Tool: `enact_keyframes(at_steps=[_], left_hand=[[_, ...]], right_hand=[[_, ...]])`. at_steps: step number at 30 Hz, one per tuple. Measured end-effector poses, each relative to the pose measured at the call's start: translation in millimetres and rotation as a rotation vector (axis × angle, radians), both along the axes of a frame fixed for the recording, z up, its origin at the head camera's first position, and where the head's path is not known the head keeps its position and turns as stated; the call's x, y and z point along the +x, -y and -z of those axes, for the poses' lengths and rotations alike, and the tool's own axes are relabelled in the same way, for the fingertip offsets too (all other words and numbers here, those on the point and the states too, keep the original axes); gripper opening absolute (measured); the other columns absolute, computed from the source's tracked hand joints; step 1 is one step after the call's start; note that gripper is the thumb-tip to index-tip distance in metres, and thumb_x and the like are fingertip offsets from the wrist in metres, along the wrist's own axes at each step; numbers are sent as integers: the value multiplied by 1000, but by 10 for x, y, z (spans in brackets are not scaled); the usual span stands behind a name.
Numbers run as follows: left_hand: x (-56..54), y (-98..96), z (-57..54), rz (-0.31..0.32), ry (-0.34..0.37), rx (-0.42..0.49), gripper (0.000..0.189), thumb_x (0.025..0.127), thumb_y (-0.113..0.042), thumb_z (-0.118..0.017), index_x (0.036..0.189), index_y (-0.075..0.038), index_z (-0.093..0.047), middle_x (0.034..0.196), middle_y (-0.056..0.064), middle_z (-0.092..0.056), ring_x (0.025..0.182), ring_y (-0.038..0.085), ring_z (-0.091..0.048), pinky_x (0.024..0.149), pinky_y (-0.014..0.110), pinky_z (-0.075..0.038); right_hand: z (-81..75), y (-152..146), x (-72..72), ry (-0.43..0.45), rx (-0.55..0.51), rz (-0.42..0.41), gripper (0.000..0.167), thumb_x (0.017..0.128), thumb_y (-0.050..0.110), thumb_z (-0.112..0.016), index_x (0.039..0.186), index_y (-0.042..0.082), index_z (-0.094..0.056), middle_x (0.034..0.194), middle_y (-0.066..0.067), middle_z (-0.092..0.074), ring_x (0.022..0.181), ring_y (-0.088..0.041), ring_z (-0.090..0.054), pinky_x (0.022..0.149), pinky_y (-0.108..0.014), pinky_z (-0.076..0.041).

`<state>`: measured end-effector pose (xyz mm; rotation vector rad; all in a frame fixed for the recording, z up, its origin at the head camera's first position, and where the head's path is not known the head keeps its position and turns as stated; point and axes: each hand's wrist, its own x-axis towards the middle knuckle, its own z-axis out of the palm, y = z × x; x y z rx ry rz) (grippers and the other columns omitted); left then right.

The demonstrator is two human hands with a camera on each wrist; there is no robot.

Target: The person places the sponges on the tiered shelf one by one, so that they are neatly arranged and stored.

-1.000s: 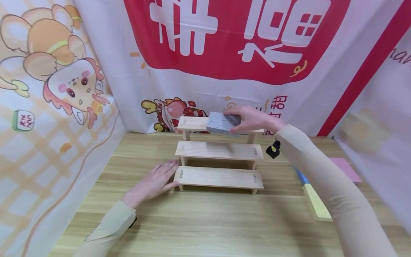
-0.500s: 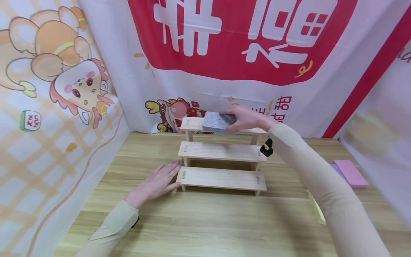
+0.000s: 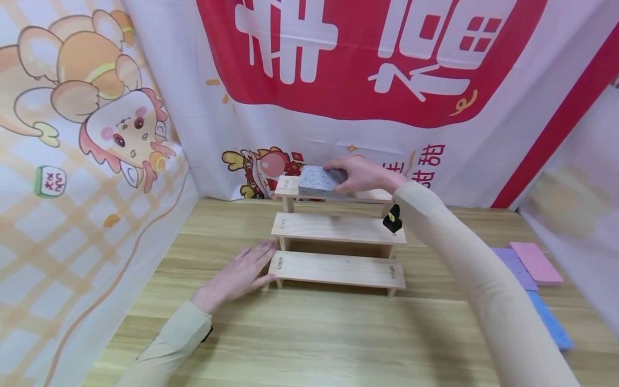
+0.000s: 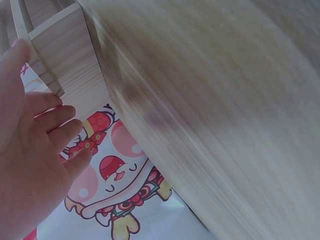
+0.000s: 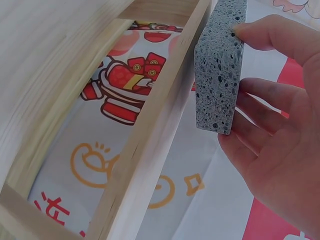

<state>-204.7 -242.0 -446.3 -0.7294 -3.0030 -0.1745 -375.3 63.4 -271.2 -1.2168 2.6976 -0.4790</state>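
Observation:
A three-tier wooden shelf rack [image 3: 338, 267] stands on the table against the cloth backdrop. My right hand [image 3: 365, 174] grips a grey-blue sponge [image 3: 314, 181] at the left part of the top tier. Seen from the right wrist, the thumb lies on one face of the porous sponge [image 5: 217, 85], with the fingers behind it, close beside the shelf's wooden edge. My left hand [image 3: 237, 277] rests its fingertips against the left end of the rack's lower tiers. In the left wrist view its fingers [image 4: 55, 117] are fairly straight beside the wood.
To the right on the wooden table [image 3: 309, 338] lie a pink sponge [image 3: 535, 263], a purple sponge [image 3: 516, 267] and a blue sponge [image 3: 551, 322], partly behind my right sleeve. Printed cloth walls [image 3: 184, 48] enclose the left, back and right sides.
My right hand has slid the sponge leftward along the top tier. The head view has shifted slightly, showing more of the coloured sponges at right. My left hand keeps its place.

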Motion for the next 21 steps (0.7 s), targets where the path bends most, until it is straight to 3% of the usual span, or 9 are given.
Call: enact_keyframes(at_steps=[11, 21], left_hand=[[-4, -4, 25, 9, -5, -13, 77, 100, -52, -50, 154, -1, -30, 161, 18, -30, 149, 36, -33, 123, 56, -27], [11, 1, 1, -1, -1, -16, 76, 100, -51, -50, 154, -1, -31, 161, 18, -30, 149, 35, -32, 124, 55, -26]], right_hand=[[46, 106, -51, -10, 14, -9, 67, 89, 27, -70, 149, 10, -45, 155, -13, -44, 143, -32, -41, 118, -51, -38], [93, 162, -102, 36, -10, -8, 68, 88, 26, -68, 150, 11, -44, 157, -14, -40, 145, -32, -38, 119, -51, -36]])
